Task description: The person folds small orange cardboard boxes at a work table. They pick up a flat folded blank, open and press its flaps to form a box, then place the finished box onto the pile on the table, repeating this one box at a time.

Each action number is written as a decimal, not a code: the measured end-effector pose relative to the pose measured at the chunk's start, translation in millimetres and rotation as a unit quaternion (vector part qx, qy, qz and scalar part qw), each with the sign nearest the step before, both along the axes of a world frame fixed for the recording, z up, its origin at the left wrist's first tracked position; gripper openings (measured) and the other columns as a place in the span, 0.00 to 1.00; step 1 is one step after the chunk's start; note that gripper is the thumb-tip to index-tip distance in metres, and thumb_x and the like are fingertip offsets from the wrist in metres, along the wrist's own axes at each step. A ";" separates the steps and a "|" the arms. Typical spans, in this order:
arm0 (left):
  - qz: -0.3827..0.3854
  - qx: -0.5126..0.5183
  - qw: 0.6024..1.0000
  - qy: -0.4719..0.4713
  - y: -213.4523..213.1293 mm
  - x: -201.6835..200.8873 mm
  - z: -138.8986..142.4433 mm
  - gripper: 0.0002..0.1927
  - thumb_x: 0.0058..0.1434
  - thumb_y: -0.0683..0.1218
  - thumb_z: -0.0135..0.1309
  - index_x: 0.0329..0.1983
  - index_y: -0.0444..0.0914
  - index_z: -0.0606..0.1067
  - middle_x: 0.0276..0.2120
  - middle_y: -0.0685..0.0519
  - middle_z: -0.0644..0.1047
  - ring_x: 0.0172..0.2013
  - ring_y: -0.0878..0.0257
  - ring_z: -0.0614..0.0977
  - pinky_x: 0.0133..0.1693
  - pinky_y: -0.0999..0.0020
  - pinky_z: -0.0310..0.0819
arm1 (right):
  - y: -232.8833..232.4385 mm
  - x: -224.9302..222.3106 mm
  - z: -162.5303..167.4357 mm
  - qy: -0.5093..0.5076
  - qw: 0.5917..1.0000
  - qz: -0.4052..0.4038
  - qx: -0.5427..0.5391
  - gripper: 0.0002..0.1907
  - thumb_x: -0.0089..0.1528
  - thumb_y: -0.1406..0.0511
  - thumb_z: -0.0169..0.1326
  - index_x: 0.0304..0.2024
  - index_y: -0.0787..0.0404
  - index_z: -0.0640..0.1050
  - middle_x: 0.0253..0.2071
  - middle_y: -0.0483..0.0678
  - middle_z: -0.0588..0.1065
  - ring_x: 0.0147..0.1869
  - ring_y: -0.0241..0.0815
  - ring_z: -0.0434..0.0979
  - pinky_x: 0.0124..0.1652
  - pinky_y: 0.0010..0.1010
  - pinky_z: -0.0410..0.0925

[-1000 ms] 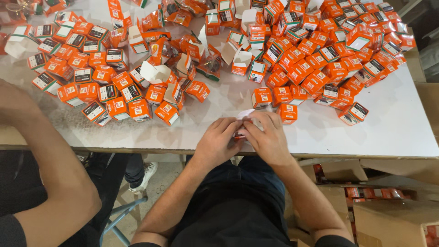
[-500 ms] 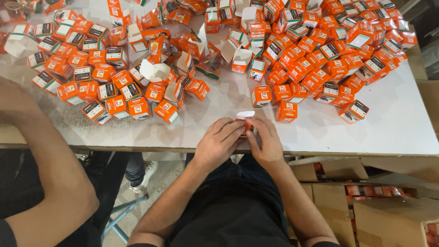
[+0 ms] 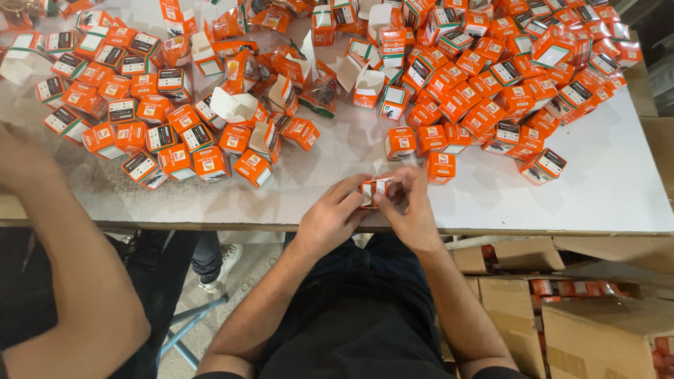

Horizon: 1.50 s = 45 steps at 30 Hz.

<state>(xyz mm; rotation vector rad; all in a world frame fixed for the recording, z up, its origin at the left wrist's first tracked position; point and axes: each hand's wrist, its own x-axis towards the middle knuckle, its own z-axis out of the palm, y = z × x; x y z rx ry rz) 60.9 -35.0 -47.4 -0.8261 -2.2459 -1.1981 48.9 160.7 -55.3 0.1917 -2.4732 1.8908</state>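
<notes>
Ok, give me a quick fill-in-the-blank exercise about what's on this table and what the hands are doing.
1. The left hand and the right hand together hold one small ____ box.
2. That box is held over the near edge of the ____ table.
3. The loose boxes spread across the table are mostly ____ in colour.
4. Under the table at the right stand brown ____ cartons.

Missing words: orange; white; orange; cardboard
</notes>
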 end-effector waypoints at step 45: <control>0.193 -0.248 0.944 0.099 -32.0 -192.0 58.5 0.21 0.51 0.38 0.57 0.50 0.36 0.73 0.34 0.44 0.81 0.37 0.45 0.83 0.34 0.51 0.78 | 26.6 16.4 30.9 0.404 0.860 -0.100 0.296 0.17 0.61 0.70 0.63 0.53 0.58 0.81 0.60 0.43 0.73 0.68 0.53 0.69 0.66 0.45 0.62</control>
